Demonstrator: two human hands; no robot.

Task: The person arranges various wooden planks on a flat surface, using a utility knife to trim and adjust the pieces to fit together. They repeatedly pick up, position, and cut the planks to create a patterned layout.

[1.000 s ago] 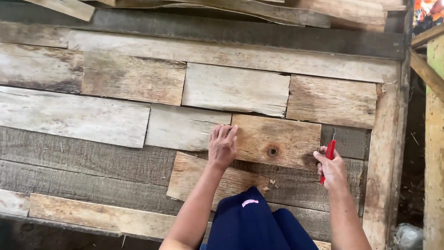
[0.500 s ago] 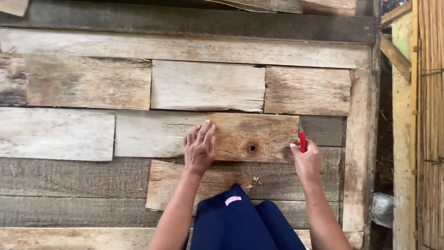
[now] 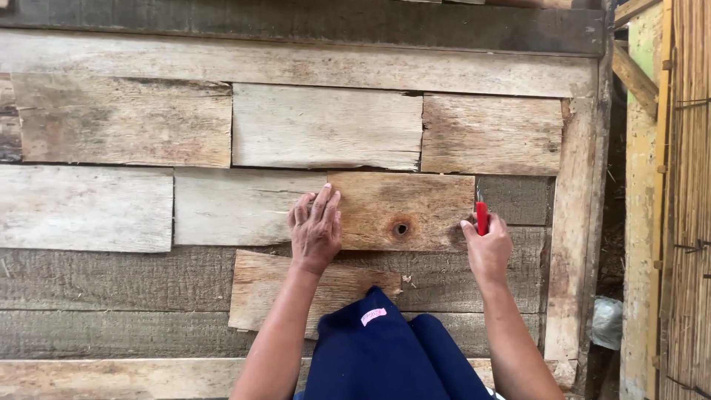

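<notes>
Now, left hand (image 3: 315, 231): lying flat, fingers spread, pressing on the left end of the brown board (image 3: 404, 211); grip apart, clutching nothing.
Right hand (image 3: 487, 248): grip clamped around a red tool (image 3: 482, 218), its tip touching the board's right end.
Brown board: lying in the third row of the wooden panel (image 3: 296, 70), a dark knot hole (image 3: 401, 229) near its lower middle.
Loose plank (image 3: 296, 285): lying tilted just below the board, under the left wrist.
Blue cloth (image 3: 392, 352): showing between both forearms.
</notes>
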